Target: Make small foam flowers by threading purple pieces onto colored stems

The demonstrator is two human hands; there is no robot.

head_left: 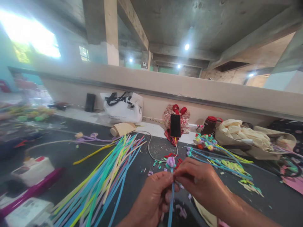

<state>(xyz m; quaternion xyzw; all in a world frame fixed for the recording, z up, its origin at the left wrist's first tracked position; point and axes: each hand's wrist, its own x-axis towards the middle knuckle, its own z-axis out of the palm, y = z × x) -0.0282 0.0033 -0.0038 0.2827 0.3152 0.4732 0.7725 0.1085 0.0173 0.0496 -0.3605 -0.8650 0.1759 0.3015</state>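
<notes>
My left hand [151, 201] and my right hand [201, 183] meet at the bottom centre, both pinching one thin blue stick [170, 205] that stands nearly upright. A small purple curled flower head [170, 161] sits on the stick's top, just above my fingertips. A fanned bundle of long coloured sticks [106, 176] in blue, green, yellow and pink lies on the dark table [132, 186] to the left of my hands. Finished sticks with coloured flower heads [213, 154] lie to the right.
A phone [175, 125] leans upright against a red-handled bag at the back wall. A white shopping bag [123, 107], a dark bottle with a red lid [209, 125] and a cream cloth bag [246, 135] line the back. A white box [33, 170] sits at left. Paper scraps litter the table.
</notes>
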